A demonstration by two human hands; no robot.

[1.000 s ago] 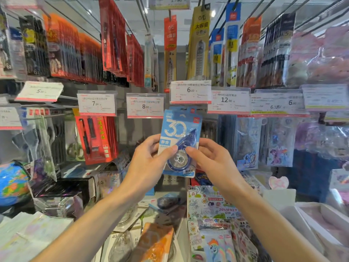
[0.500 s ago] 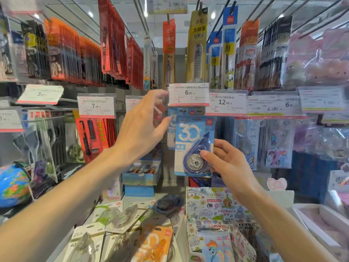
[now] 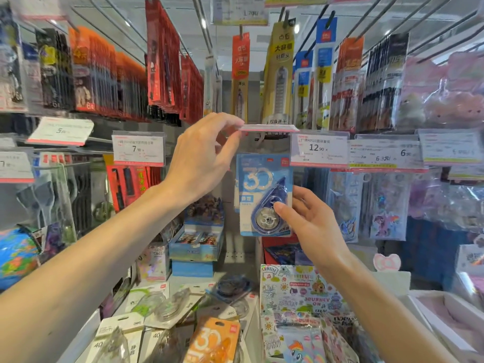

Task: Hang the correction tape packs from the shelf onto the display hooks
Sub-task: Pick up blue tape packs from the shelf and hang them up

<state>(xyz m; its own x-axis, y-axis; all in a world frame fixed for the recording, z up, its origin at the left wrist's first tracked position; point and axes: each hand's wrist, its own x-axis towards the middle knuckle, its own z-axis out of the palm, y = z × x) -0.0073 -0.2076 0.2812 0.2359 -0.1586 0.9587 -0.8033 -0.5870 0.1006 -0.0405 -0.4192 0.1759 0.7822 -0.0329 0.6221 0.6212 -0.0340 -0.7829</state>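
Note:
A blue correction tape pack (image 3: 262,179) marked "30" stands upright in front of the display, just under a flipped-up price tag (image 3: 268,127). My right hand (image 3: 311,226) pinches the pack's lower right side, thumb on its front. Reaching up beside it, my left hand (image 3: 204,158) pinches the left edge of the price tag, which lies flat and level. The hook behind the tag is mostly hidden. More correction tape packs lie on the shelf below: an orange one (image 3: 212,341), white ones (image 3: 157,305) and a blue one (image 3: 230,286).
Price tags (image 3: 318,149) line the hook row left and right. Red and orange card packs (image 3: 104,74) hang above left, pens and glue packs (image 3: 280,74) above. Blue boxes (image 3: 196,244) stand behind the shelf packs. Sticker packs (image 3: 301,297) lie on the right, a globe (image 3: 15,255) far left.
My left hand let go of the pack, rose to the price tag and tipped it up flat. My right hand lifted the blue pack up and to the right, under that tag.

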